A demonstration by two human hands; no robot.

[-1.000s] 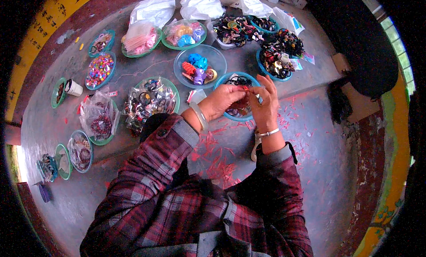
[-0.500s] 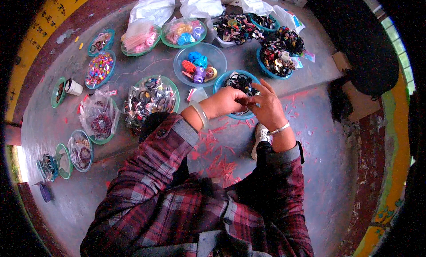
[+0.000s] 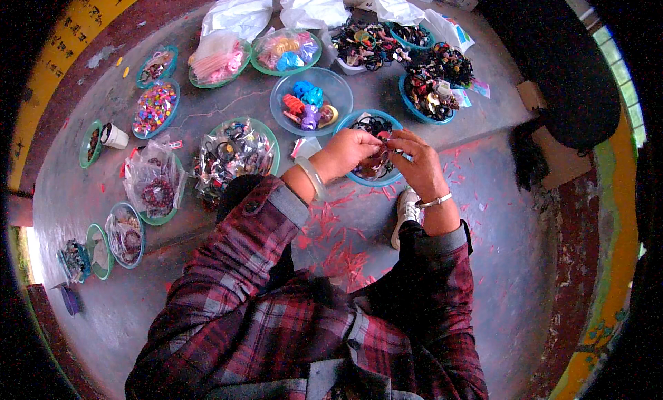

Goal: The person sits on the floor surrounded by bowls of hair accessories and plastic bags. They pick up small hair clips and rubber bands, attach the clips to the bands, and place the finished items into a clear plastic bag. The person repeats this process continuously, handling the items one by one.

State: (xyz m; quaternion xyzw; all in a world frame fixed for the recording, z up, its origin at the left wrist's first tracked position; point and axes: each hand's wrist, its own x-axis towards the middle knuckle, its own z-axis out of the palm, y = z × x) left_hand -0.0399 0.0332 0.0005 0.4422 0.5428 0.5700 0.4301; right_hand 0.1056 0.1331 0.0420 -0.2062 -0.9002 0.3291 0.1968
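Note:
My left hand (image 3: pixel 349 154) and my right hand (image 3: pixel 423 169) meet above a blue-rimmed basin (image 3: pixel 375 182) of dark bands that look like hair ties. Thumb and fingers of both are pinched together, nearly touching. Between the fingertips is a small thing (image 3: pixel 385 135) with a hint of pink or red, too small to make out. A pale bangle (image 3: pixel 312 179) circles my left wrist, a thinner silver one (image 3: pixel 435 200) my right. Just beyond the basin stands a clear bowl (image 3: pixel 277 96) holding blue, red and purple bundles.
Left of my hands is a green basin (image 3: pixel 275 143) of plastic-wrapped trinkets. Several more basins line the far and left sides, one with colourful beads (image 3: pixel 155 108). Piles of dark bands (image 3: pixel 368 44) lie at the back. Red scraps (image 3: pixel 342 255) litter the floor near my shoe (image 3: pixel 405 217).
My right hand's raised fingers have come down and curled into a pinch. My left hand has shifted slightly, and more of the basin's contents shows beneath the hands.

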